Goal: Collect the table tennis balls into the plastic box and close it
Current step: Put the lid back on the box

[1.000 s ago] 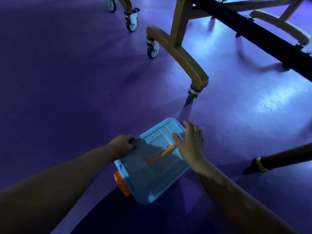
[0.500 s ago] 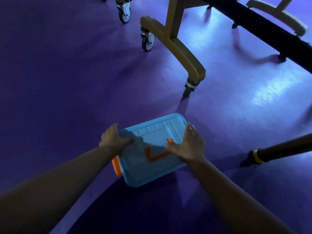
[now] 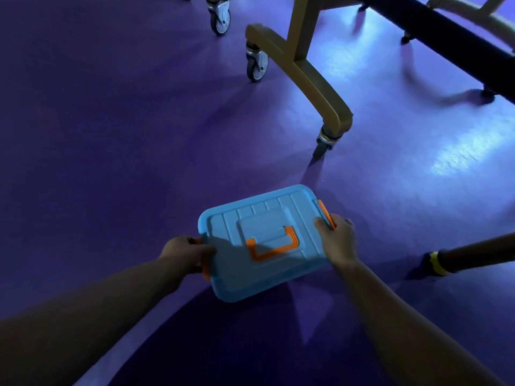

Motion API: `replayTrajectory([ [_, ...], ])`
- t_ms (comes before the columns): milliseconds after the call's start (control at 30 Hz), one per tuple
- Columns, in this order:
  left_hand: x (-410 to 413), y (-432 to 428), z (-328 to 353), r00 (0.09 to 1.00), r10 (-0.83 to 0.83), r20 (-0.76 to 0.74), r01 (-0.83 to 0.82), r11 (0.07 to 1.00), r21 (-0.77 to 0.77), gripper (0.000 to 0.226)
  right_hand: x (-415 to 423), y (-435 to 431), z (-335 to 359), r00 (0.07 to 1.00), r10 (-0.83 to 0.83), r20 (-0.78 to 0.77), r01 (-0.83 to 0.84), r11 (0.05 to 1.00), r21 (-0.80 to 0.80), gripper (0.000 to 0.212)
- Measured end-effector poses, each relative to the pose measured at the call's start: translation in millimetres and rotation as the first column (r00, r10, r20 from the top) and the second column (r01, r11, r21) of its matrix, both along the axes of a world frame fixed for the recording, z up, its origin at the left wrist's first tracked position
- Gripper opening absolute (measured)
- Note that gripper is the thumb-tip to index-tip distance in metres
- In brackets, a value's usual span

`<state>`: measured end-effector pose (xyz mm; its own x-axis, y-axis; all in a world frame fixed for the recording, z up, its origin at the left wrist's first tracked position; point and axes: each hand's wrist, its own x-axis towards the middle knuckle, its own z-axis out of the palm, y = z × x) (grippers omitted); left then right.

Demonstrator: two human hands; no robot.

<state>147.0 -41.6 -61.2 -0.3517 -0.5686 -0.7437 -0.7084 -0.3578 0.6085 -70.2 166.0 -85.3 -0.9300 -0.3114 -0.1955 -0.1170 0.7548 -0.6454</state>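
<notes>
Here, the blue plastic box lies directly before me above the purple floor; whether it touches the floor I cannot tell. Its lid is on, with the orange handle folded flat. My left hand grips the box's left end, fingers curled at the left latch. My right hand grips the right end, thumb on the lid, fingers over the right latch. Beyond stands a golden table leg on a caster.
</notes>
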Motion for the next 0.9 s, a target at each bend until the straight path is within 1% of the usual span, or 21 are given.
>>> replayTrajectory([
  [33, -1, 7, 1, 1.000, 0.012, 0.010, -0.012, 0.999, -0.042, 0.016, 2, 0, -1, 0.999, 0.006, -0.033, -0.006, 1.000, 0.010, 0.023],
  [100, -2, 18, 4, 0.997, -0.035, 0.066, 0.047, 0.982, -0.183, 0.008, 5, 1, 1, 0.995, 0.013, -0.100, -0.014, 1.000, -0.002, 0.022],
  [167, -3, 21, 4, 0.991, -0.086, 0.105, 0.111, 0.957, -0.268, 0.014, 7, 0, 2, 0.989, 0.012, -0.150, -0.013, 1.000, -0.005, 0.023],
  [300, -3, 24, 8, 0.960, -0.195, 0.200, 0.259, 0.890, -0.375, 0.018, 9, -1, 4, 0.967, 0.084, -0.239, -0.052, 0.989, 0.136, 0.027],
  [433, -6, 31, 15, 0.938, -0.234, 0.256, 0.327, 0.840, -0.433, 0.021, 10, -1, 7, 0.969, 0.084, -0.233, -0.054, 0.990, 0.132, 0.030],
  [500, -5, 33, 17, 0.946, -0.214, 0.243, 0.303, 0.849, -0.433, 0.020, 12, -1, 6, 0.975, 0.064, -0.211, -0.043, 0.994, 0.102, 0.029],
  [567, -2, 31, 16, 0.962, -0.186, 0.199, 0.253, 0.880, -0.402, 0.017, 14, 0, 6, 0.983, 0.042, -0.180, -0.034, 0.998, 0.048, 0.023],
  [633, -2, 28, 15, 0.974, -0.144, 0.176, 0.199, 0.914, -0.353, 0.018, 17, 1, 6, 0.992, 0.029, -0.120, -0.031, 0.999, -0.016, 0.017],
  [700, -5, 24, 14, 0.989, -0.061, 0.132, 0.095, 0.959, -0.267, 0.018, 22, 3, 8, 0.999, -0.001, -0.054, -0.002, 0.998, -0.055, 0.012],
  [767, -6, 23, 15, 0.996, -0.002, 0.094, 0.020, 0.982, -0.185, 0.018, 27, 7, 9, 0.995, -0.095, 0.010, 0.096, 0.993, -0.068, 0.011],
  [800, -7, 23, 16, 0.996, 0.005, 0.085, 0.010, 0.985, -0.174, 0.017, 29, 9, 8, 0.987, -0.158, 0.040, 0.160, 0.985, -0.061, 0.015],
  [900, -14, 24, 17, 0.998, 0.020, 0.061, -0.005, 0.974, -0.226, 0.018, 30, 19, 8, 0.956, -0.275, 0.101, 0.282, 0.957, -0.065, 0.023],
])
